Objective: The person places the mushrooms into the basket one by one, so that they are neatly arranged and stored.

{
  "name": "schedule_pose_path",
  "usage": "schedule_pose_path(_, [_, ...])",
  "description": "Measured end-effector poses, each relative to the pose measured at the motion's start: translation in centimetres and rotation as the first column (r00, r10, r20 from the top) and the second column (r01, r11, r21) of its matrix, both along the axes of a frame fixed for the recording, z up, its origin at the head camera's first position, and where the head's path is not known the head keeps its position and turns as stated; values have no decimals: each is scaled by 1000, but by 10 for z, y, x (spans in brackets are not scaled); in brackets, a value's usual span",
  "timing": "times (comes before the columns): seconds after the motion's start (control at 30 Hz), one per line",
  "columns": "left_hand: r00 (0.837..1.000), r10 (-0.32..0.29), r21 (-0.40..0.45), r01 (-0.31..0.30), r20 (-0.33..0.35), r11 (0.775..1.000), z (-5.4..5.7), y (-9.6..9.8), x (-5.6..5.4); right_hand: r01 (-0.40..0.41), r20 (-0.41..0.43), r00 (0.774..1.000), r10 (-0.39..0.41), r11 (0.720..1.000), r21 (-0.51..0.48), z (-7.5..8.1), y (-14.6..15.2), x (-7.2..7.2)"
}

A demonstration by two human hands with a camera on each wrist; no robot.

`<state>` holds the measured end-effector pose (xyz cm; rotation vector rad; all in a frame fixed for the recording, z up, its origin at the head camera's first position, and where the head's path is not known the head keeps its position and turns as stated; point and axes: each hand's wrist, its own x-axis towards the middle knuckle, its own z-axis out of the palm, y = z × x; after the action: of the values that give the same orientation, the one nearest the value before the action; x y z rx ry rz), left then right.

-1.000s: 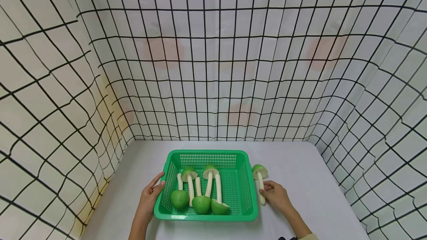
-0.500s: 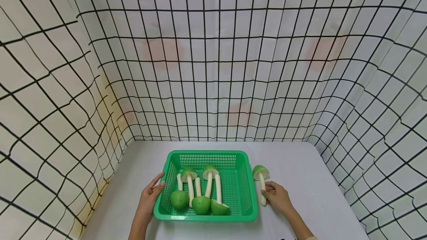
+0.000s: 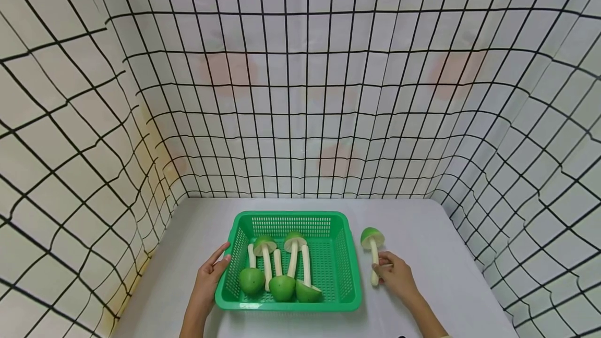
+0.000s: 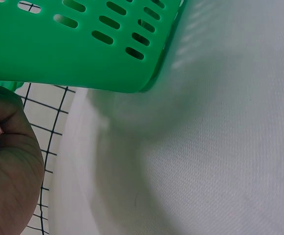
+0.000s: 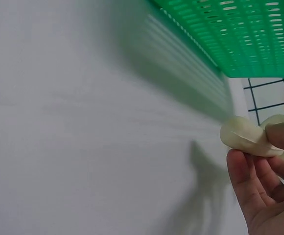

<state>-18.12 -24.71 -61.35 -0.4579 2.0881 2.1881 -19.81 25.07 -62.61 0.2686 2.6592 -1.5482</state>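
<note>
My right hand [image 3: 395, 277] pinches the pale stalk of a green-capped mushroom [image 3: 374, 254] between thumb and fingers, just right of the green basket [image 3: 338, 306]. Its domed cap points away from me. In the right wrist view the rounded stalk end [image 5: 245, 135] sticks out past the fingertips, above the white surface. My left hand [image 3: 206, 280] holds the basket's left rim, thumb at the edge; the left wrist view shows only part of that hand [image 4: 12, 181] under the basket wall [image 4: 73, 54]. Several similar mushrooms [image 3: 282, 288] lie inside the basket, caps turned both ways.
The basket stands on a white cloth-covered table [image 3: 436, 254]. Behind and at both sides rise pale walls with black grid netting [image 3: 300, 119]. The basket's right part shows bare slotted floor [image 3: 328, 270].
My right hand has moved the mushroom a little to the right and slightly away from me, leaving a wider gap to the basket. The left hand and the basket stay in place.
</note>
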Motion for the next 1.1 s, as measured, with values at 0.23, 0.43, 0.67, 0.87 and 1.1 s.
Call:
schedule_pose_path(0.23, [1000, 5, 0, -5, -4, 1000, 2, 0, 1, -10, -51, 999, 8, 999, -48, 17, -3, 0])
schedule_pose_path(0.43, [1000, 3, 1, -3, -9, 1000, 2, 0, 1, -13, -97, 995, 8, 999, -47, 34, -9, 1])
schedule_pose_path(0.67, [1000, -2, -1, 2, -7, 1000, 2, 0, 2, -9, -114, 993, 2, 998, -61, 52, -14, 0])
schedule_pose_path(0.87, [1000, -6, -11, 6, -4, 1000, 4, 0, 2, -28, -127, 992, 14, 994, -107, 66, -23, -1])
schedule_pose_path(1.1, [1000, -3, -22, 3, -6, 1000, 3, 1, 1, -74, -141, 989, 51, 984, -163, 78, -41, -5])
